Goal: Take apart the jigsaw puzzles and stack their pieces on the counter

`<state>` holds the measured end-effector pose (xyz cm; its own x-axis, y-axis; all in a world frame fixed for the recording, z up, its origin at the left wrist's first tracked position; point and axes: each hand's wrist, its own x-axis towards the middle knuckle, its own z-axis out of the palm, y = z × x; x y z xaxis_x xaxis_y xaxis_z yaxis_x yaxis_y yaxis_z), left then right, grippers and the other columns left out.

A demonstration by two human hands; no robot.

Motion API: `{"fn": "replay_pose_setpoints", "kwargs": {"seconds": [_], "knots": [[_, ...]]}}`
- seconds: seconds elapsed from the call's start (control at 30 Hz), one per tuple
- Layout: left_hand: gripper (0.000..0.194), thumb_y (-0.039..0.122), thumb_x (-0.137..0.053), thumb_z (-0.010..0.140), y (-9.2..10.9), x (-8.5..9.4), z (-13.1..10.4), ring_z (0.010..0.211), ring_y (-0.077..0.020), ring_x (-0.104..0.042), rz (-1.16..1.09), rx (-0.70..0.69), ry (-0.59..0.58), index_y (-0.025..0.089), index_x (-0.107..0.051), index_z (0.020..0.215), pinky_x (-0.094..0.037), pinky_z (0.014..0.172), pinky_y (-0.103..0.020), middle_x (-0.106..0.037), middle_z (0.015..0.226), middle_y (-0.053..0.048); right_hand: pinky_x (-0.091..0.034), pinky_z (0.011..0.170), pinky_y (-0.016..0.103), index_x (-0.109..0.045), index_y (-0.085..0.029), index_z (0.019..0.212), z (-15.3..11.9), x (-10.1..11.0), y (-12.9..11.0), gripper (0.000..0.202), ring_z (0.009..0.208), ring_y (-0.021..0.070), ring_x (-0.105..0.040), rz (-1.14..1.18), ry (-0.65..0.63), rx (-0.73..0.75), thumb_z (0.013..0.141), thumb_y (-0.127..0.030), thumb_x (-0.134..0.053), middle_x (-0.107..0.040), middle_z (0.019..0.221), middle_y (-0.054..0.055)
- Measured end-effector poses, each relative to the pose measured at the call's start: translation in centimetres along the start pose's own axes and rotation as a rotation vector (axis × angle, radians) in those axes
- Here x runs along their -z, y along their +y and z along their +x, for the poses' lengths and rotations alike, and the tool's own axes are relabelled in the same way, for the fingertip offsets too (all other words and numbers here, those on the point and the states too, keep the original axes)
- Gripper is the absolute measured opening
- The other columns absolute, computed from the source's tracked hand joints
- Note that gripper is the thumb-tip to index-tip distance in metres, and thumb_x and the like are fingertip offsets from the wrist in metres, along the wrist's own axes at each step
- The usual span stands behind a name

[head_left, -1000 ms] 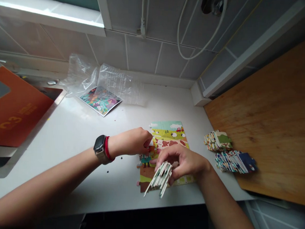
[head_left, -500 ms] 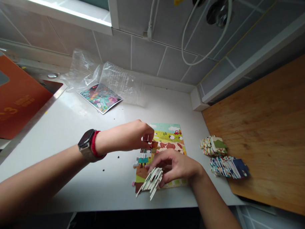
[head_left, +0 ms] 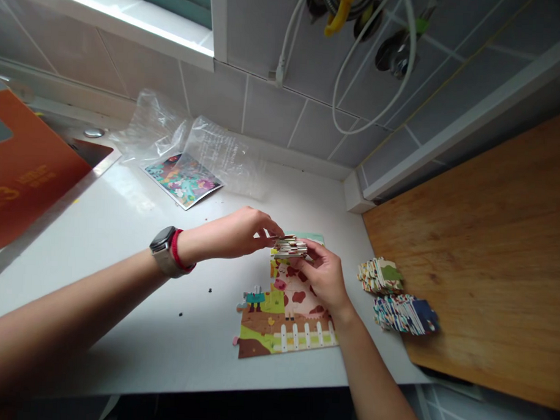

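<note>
My right hand (head_left: 326,276) grips a stack of puzzle pieces (head_left: 290,248), seen mostly by their edges. At the stack's upper left end, my left hand (head_left: 254,229) pinches a thin puzzle piece (head_left: 275,237), almost edge-on to me. Beneath both hands lies a partly joined farm jigsaw puzzle (head_left: 299,297) with a spotted cow, a white fence and brown soil. Its left side has an uneven, stepped edge, with teal trousers and boots on one part. The upper part of the puzzle is largely covered by the stack and my hands.
Two more piles of puzzle pieces (head_left: 381,276) (head_left: 405,314) lie at the right by a wooden board (head_left: 471,259). A colourful picture card (head_left: 184,181) sits partly under clear plastic bags (head_left: 222,153). An orange box (head_left: 33,171) stands at the left. Small dark bits (head_left: 181,314) dot the white counter (head_left: 142,346).
My right hand has lifted the stack up and away from the puzzle's lower left, uncovering the cow and fence. My left hand has moved slightly up, from the puzzle's left side to the stack.
</note>
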<state>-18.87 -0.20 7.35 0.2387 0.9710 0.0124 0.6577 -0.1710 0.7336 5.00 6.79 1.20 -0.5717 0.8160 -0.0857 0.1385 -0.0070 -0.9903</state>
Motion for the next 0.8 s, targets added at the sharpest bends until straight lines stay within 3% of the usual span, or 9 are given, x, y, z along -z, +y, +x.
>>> {"fn": "replay_pose_setpoints", "kwargs": {"seconds": [0.13,0.3,0.53,0.8], "knots": [[0.037,0.012,-0.063,0.082,-1.3,0.3,0.2,0.082,-0.0151,-0.074,-0.119,0.016,-0.103,0.026,-0.076,0.113,-0.052,0.070,-0.021,-0.079,0.097,-0.001,-0.057,0.098,0.038,-0.072,-0.022,0.112,0.2,-0.1,0.4,0.044,0.106,0.0246,-0.071,0.042,-0.010,-0.032,0.072,-0.031,-0.087,-0.075,0.114,0.007],[0.025,0.017,-0.066,0.082,-2.2,-0.5,0.7,0.074,-0.0156,-0.073,-0.135,0.076,-0.078,0.022,-0.079,0.102,-0.051,0.068,-0.021,-0.079,0.082,-0.002,-0.058,0.098,0.040,-0.070,-0.020,0.115,0.3,-0.3,0.6,0.049,0.107,0.0264,-0.072,0.096,-0.030,-0.091,0.071,-0.034,-0.087,-0.076,0.113,0.008],[0.023,0.016,-0.066,0.082,-2.6,-1.5,0.9,0.075,-0.0155,-0.073,-0.177,0.033,-0.079,0.020,-0.079,0.101,-0.051,0.068,-0.021,-0.080,0.086,-0.003,-0.051,0.111,0.042,-0.062,-0.020,0.134,0.3,-0.3,1.0,0.068,0.125,0.0283,-0.064,0.081,-0.049,-0.112,0.072,-0.034,-0.087,-0.064,0.139,0.013],[0.023,0.021,-0.068,0.085,-2.3,-1.2,0.8,0.086,-0.0175,-0.074,-0.311,0.055,-0.056,0.018,-0.074,0.108,-0.057,0.078,-0.029,-0.079,0.098,-0.006,-0.055,0.104,0.043,-0.066,-0.020,0.125,0.4,-0.1,0.6,0.062,0.117,0.0287,-0.069,0.139,-0.035,-0.121,0.069,-0.031,-0.089,-0.073,0.124,0.010]]}}
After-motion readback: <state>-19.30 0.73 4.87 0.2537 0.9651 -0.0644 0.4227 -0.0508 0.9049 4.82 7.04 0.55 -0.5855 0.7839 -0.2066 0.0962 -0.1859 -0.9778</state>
